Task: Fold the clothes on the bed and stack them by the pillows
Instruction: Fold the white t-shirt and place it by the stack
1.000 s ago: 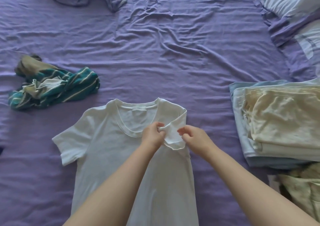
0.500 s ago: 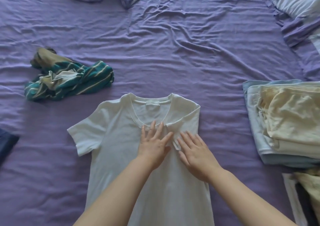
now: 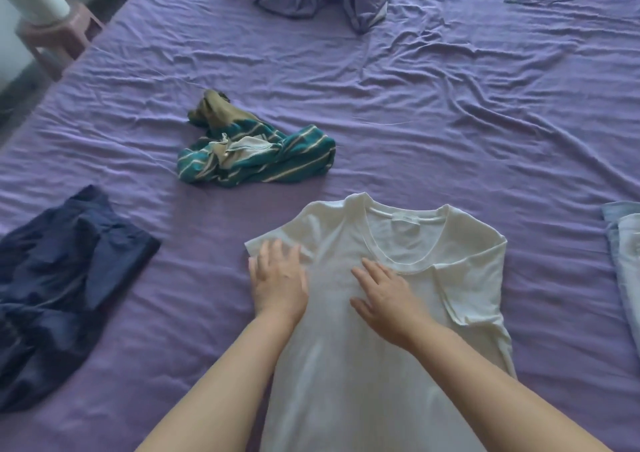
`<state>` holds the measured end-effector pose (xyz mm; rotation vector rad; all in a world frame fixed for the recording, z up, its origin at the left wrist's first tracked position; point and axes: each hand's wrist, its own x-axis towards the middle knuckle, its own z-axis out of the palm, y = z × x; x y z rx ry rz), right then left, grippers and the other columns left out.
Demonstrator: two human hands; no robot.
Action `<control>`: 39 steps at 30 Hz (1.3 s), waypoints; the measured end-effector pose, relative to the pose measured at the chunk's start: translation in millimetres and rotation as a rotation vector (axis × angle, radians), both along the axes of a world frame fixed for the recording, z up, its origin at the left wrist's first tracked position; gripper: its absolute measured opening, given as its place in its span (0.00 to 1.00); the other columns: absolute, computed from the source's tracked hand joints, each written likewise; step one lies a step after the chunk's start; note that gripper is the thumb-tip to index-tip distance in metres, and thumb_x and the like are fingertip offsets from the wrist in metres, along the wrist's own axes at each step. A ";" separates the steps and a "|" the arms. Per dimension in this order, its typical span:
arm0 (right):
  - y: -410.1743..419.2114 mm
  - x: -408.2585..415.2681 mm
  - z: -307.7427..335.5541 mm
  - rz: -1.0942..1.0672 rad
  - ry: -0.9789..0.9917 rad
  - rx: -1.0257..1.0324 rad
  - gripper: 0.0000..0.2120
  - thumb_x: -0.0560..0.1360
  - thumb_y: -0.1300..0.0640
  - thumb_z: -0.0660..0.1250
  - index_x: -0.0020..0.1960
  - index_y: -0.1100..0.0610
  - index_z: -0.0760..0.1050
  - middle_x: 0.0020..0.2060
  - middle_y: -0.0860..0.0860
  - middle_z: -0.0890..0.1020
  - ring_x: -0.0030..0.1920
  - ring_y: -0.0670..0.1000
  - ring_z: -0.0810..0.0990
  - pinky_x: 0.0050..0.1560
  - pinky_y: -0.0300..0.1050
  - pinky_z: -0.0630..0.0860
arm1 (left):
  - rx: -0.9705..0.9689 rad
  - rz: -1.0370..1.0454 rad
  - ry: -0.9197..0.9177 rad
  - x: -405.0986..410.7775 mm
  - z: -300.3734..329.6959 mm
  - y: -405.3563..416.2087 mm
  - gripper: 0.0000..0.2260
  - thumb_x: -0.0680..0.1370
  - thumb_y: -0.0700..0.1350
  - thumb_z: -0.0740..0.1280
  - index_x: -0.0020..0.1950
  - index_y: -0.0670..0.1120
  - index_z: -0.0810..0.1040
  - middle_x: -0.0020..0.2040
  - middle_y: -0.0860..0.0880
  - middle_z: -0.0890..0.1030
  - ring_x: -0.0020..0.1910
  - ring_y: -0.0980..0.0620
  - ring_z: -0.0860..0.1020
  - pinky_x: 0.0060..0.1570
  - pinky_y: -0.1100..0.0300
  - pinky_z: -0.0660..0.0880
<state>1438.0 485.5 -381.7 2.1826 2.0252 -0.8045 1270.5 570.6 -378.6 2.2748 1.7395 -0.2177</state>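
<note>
Head view | white T-shirt [image 3: 398,313] flat on near-centre of bed [image 3: 450,122], right sleeve folded in | both hands have shifted left off that sleeve: left hand [image 3: 278,280] flat on left sleeve, right hand [image 3: 384,294] flat on chest, gripping nothing | left sleeve likely next | no containers visible.

you have bare purple sheet [image 3: 450,112] beyond the shirt; striped garment [image 3: 258,157] and navy shorts [image 3: 65,288] crowd your left.

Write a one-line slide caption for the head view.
Both hands, left and right, press flat on a white T-shirt spread on the purple bed.
</note>
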 end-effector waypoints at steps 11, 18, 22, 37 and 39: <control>94.1 -72.7 -15.8 0.240 -0.089 -0.040 0.29 0.78 0.41 0.54 0.76 0.47 0.49 0.76 0.49 0.48 0.76 0.56 0.43 0.71 0.58 0.51 | -0.073 0.238 -0.157 -48.3 -14.7 58.8 0.30 0.78 0.52 0.63 0.76 0.45 0.55 0.71 0.46 0.66 0.71 0.45 0.60 0.68 0.55 0.60; 75.8 -52.4 -9.5 -0.013 0.060 0.141 0.24 0.79 0.52 0.59 0.73 0.54 0.59 0.75 0.53 0.57 0.73 0.54 0.56 0.70 0.48 0.59 | -0.140 0.397 -0.330 -42.5 -3.0 67.8 0.09 0.76 0.49 0.62 0.52 0.49 0.77 0.53 0.46 0.77 0.55 0.44 0.71 0.51 0.53 0.71; 52.0 -24.5 -4.0 -0.085 -0.015 0.148 0.22 0.79 0.53 0.59 0.71 0.54 0.63 0.74 0.53 0.60 0.72 0.53 0.59 0.68 0.47 0.61 | -0.157 0.324 -0.427 -14.2 17.3 59.2 0.06 0.76 0.50 0.61 0.48 0.49 0.71 0.45 0.48 0.80 0.44 0.45 0.75 0.39 0.56 0.69; -74.8 0.9 -35.2 -0.071 -0.281 0.032 0.29 0.76 0.37 0.46 0.75 0.46 0.54 0.75 0.55 0.56 0.74 0.61 0.51 0.70 0.57 0.44 | -0.054 -0.494 0.042 21.3 -69.6 -13.9 0.30 0.78 0.66 0.42 0.69 0.57 0.26 0.68 0.48 0.23 0.67 0.48 0.21 0.65 0.44 0.23; -74.9 5.8 -47.1 -0.042 -0.267 0.003 0.30 0.77 0.35 0.41 0.73 0.43 0.32 0.73 0.50 0.34 0.71 0.56 0.28 0.70 0.57 0.29 | -0.065 -0.506 0.061 22.5 -73.0 -10.3 0.31 0.77 0.67 0.42 0.69 0.57 0.27 0.68 0.49 0.24 0.66 0.49 0.20 0.64 0.44 0.22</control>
